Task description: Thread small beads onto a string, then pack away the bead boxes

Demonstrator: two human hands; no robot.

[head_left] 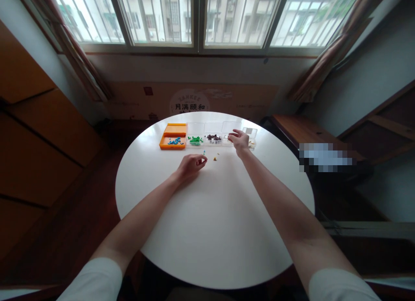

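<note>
My left hand (192, 166) rests on the round white table (214, 232), fingers curled in a pinch; what it holds is too small to name. A tiny teal piece (204, 153) and a small yellow piece (214, 158) lie just beyond its fingertips. My right hand (239, 141) hovers over the clear compartments (227, 127) of a row of small trays, fingers pinched together. The row holds an orange tray (173, 141) with blue beads (174, 141), then green beads (195, 140) and dark beads (214, 138).
A wide barred window (197, 15) with curtains fills the far wall. A cardboard box (191, 100) stands behind the table. Orange cabinets (35, 136) are at the left, and a wooden bench (308, 134) is at the right.
</note>
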